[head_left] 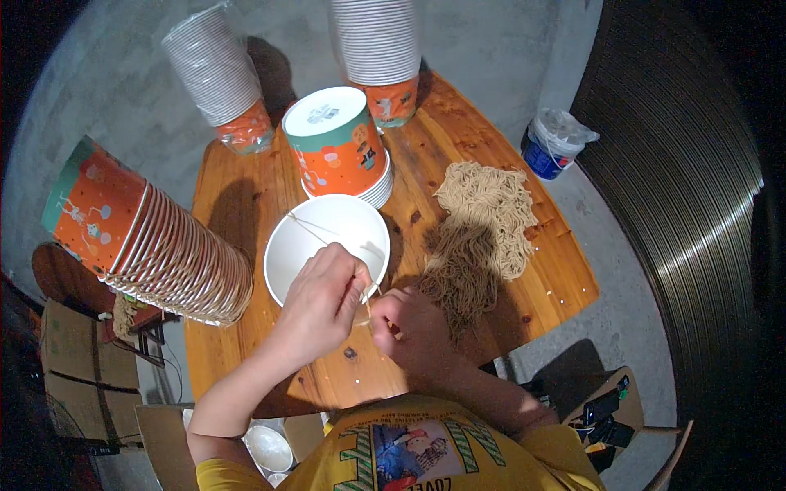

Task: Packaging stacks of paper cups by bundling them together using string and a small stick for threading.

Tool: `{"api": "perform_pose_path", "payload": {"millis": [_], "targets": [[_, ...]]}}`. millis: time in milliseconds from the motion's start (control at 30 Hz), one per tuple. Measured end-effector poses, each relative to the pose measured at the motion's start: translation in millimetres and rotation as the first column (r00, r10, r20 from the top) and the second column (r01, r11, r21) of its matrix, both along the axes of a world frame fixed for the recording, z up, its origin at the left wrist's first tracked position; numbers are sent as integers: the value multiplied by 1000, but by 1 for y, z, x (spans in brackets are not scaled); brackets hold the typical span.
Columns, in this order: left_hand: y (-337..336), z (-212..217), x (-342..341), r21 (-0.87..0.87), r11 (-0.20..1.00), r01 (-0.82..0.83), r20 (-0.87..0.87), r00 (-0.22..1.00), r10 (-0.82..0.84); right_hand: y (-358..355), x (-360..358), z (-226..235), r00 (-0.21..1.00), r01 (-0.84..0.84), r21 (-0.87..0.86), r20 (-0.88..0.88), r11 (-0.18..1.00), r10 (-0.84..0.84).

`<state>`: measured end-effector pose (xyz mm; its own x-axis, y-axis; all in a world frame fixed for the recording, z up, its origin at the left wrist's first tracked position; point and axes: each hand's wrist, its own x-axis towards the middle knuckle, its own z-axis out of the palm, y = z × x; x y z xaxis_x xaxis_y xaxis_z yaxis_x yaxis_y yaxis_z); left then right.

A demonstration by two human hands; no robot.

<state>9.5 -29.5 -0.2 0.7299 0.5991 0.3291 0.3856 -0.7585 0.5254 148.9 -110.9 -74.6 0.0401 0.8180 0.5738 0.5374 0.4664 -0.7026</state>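
A white-lined paper bucket [282,258] stands mouth up on the wooden table in front of me. Beige string [309,228] runs from its far left rim across the opening toward my hands. My left hand [326,299], over the near rim, is closed in a pinch on the string. Close beside it, just off the near right rim, my right hand [407,327] has its fingers curled around the string's end. The fingertips partly hide the string there. Loose beige strings [483,192] lie in a heap to the right, partly in shadow.
Behind the bucket, an upside-down stack of orange and green buckets [340,159] stands on the table [532,307]. A leaning stack [164,237] with strings is at the left. Two plastic-wrapped stacks [214,69] stand at the back. A blue and white pail [554,147] sits on the floor.
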Motion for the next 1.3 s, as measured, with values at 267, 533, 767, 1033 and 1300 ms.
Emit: {"api": "perform_pose_path", "payload": {"millis": [267,533,767,1033,1300], "targets": [[-9,2,-6,249,968,-24,-13,1000,28,1,-8,-20,998,23,145,-59,989,-14],[-74,-54,-31,-401,873,-279,535,702,470,-17,5,-4,997,2,77,82,997,-9],[-74,-56,-10,-955,202,216,296,733,613,-23,10,-3,932,-146,203,356,968,66],[-69,-50,-5,-933,71,352,309,688,657,-27,18,-1,903,-205,206,417,957,103],[-52,-52,-8,-865,24,500,353,575,738,-18,17,13,858,-328,280,488,902,161]]}}
